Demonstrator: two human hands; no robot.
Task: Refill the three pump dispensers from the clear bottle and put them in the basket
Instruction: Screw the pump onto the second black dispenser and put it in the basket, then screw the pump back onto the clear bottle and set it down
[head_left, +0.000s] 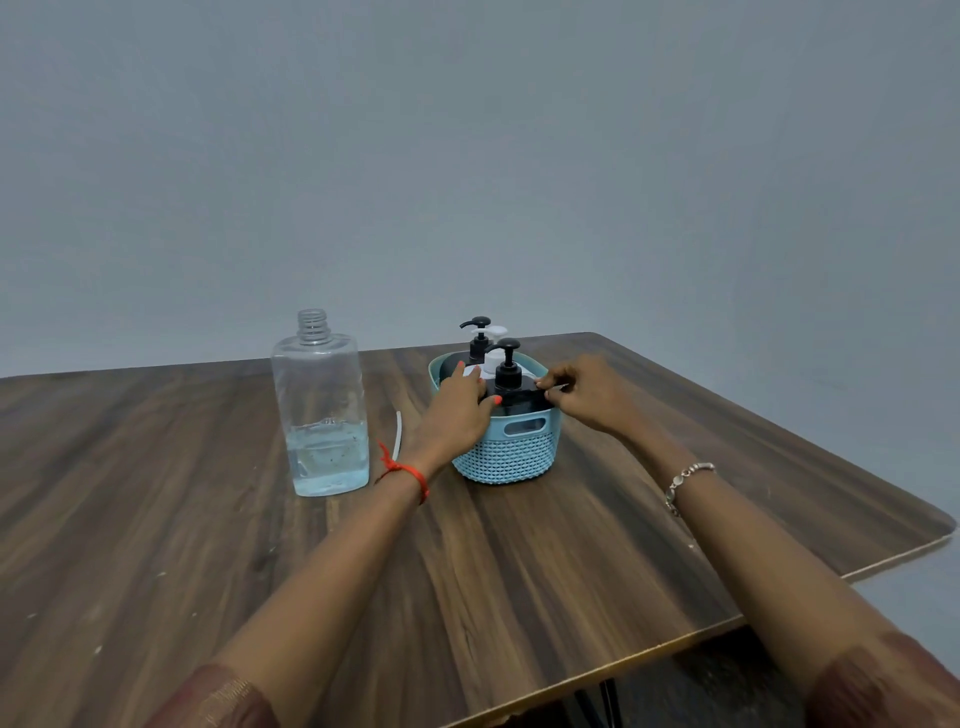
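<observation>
A light blue woven basket (511, 457) stands on the wooden table (467, 571). Inside it are three pump dispensers: a black one at the front (511, 387), a white one behind it (491, 345) and a black one at the back (477, 338). My left hand (457, 410) grips the left side of the front black dispenser. On the dispenser's right shoulder my right hand (587, 395) pinches it with curled fingers. The clear bottle (322, 405) stands uncapped to the left of the basket, about a third full of clear liquid.
A thin white tube (398, 431) lies on the table between the clear bottle and the basket. The table's right edge and rounded corner run close behind and to the right of the basket. A plain grey wall stands behind.
</observation>
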